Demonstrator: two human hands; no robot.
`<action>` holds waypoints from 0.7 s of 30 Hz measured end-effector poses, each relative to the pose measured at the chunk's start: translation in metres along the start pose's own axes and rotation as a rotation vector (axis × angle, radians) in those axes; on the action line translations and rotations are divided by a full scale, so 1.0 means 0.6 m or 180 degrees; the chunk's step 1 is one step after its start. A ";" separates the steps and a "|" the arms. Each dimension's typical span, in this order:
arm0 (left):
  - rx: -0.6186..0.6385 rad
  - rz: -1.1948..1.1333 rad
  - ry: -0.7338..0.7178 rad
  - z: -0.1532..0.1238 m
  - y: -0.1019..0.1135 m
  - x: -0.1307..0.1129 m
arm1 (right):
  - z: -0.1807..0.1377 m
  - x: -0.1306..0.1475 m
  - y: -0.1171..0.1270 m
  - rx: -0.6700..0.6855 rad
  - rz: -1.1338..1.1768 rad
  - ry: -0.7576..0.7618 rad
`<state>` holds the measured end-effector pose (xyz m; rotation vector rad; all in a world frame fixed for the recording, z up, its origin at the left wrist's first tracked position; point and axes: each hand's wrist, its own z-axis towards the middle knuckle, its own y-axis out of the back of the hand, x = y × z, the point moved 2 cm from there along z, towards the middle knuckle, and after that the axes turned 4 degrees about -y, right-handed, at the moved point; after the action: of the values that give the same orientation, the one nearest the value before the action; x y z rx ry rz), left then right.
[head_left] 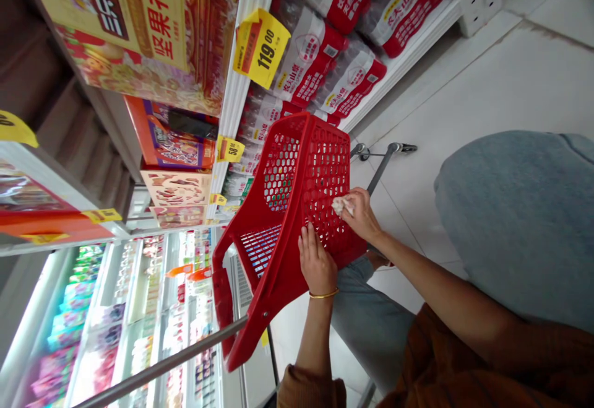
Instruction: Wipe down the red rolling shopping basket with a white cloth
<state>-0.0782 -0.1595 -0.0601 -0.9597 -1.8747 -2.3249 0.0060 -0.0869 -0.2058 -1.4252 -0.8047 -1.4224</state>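
Note:
A red plastic shopping cart [297, 228] with perforated sides stands in front of me, turned sideways in the tilted view. My left hand [318, 262], with a gold bracelet at its wrist, lies with outstretched fingers against the solid red edge of the cart's side. Further down the same side, my right hand [362, 213] pinches a crumpled whitish wad [342, 205], cloth or tissue, against the perforated panel. Part of the wad is hidden by the fingers.
Packs of red-labelled water bottles [320, 67] fill the low shelf beside the cart. Gift boxes [153, 30] stand above them. A metal pole [162, 371] rises beside the cart handle. My knee [515, 222] is near the tiled floor [440, 98]. Lit shelves [134, 309] stand beyond.

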 end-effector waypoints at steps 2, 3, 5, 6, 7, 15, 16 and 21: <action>-0.0008 0.0041 -0.0032 0.000 0.001 -0.001 | -0.011 0.002 -0.002 0.0020 0.0020 0.0063; -0.0013 0.0065 -0.0044 0.000 0.002 -0.001 | -0.018 0.004 -0.004 0.0066 -0.0005 0.0124; -0.0028 0.0078 -0.0048 0.000 0.004 -0.003 | -0.034 0.010 -0.010 0.0187 -0.0099 0.0233; -0.0027 0.0062 -0.0038 0.001 0.006 -0.005 | -0.041 0.012 -0.012 0.0255 -0.0161 0.0262; -0.0027 0.0038 -0.0028 0.001 0.007 -0.007 | -0.046 0.013 -0.015 0.0328 -0.0226 0.0275; 0.0060 0.0104 -0.0070 0.006 0.015 -0.016 | -0.039 -0.012 -0.024 0.0393 -0.0085 0.0119; 0.0111 0.0143 -0.0066 0.007 0.017 -0.016 | -0.036 -0.014 -0.023 0.0401 -0.0019 0.0073; 0.0448 0.0342 0.0033 0.021 0.039 -0.012 | -0.014 -0.013 -0.013 0.0119 0.0157 -0.0152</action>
<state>-0.0580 -0.1577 -0.0416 -1.0033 -1.9023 -2.1033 -0.0051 -0.0908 -0.2130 -1.4455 -0.8166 -1.3341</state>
